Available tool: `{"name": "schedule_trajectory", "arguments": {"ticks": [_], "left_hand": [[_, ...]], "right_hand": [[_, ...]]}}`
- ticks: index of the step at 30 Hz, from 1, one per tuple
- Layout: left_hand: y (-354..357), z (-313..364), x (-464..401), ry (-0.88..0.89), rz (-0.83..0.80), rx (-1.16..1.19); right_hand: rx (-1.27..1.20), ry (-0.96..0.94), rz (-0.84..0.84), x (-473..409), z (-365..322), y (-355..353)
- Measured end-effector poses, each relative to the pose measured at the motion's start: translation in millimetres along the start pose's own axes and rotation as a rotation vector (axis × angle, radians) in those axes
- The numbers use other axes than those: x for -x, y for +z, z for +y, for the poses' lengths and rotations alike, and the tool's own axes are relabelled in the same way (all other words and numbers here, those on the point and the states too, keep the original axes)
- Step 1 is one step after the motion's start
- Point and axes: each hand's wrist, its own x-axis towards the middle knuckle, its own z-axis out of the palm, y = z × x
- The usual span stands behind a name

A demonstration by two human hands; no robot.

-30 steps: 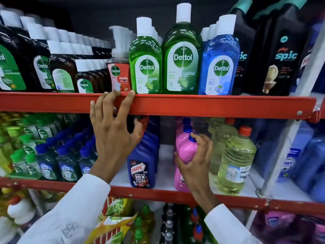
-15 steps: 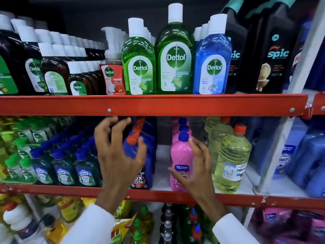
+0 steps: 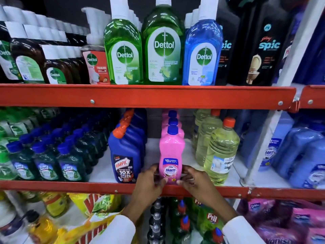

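Since the earlier frame the left hand (image 3: 149, 182) has dropped from beside the Harpic bottle (image 3: 124, 152) to the base of the pink bottle (image 3: 172, 148), and the right hand (image 3: 197, 180) has closed in from the other side.

Both hands now grip the pink bottle low down, one on each flank. The fingers (image 3: 162, 181) are curled round its base and nothing else is held. A low, two-sided hold of this kind gives control over turning and sliding without tipping, which suits squaring a bottle up.

The pink bottle stands upright at the front lip of the middle shelf (image 3: 70, 186), with its label turned outward. It is probably set there so the label reads from the aisle.

The Harpic bottle stands near on the left and the yellow bottle (image 3: 221, 150) on the right. Both are apart from the pink bottle, leaving room for the hands.

Directly behind it, the pink row (image 3: 165, 120) runs back in single file, and the held bottle heads that file.

Above, the Dettol bottles (image 3: 162, 44) face forward along the upper shelf in the same manner.
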Motion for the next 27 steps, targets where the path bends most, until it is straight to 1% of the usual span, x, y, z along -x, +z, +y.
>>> {"name": "schedule_trajectory", "arguments": {"ticks": [5, 9, 16, 19, 21, 23, 25, 26, 27], "left_hand": [[4, -6, -1, 0.013, 0.033, 0.025], [7, -6, -2, -0.009, 0.038, 0.062], [10, -10, -3, -0.011, 0.055, 0.061], [9, -10, 0, 0.012, 0.055, 0.059], [11, -10, 8, 0.021, 0.107, 0.055], [13, -9, 19, 0.026, 0.263, 0.07], [21, 3, 32, 0.082, 0.413, 0.075], [28, 12, 38, 0.128, 0.443, 0.077], [37, 22, 42, 0.166, 0.437, 0.092]], "right_hand": [[0.078, -0.021, 0.047, -3, 5, 5], [0.103, -0.039, 0.062, -4, 8, 5], [0.087, -0.042, 0.084, -5, 10, 5], [-0.02, -0.052, 0.085, 2, 5, 4], [-0.029, -0.093, 0.165, 18, 5, -2], [0.029, -0.153, 0.317, 42, 7, -11], [0.084, -0.162, 0.502, 66, 13, -29], [0.093, -0.147, 0.592, 74, 17, -40], [0.094, -0.11, 0.666, 79, 22, -51]]}}
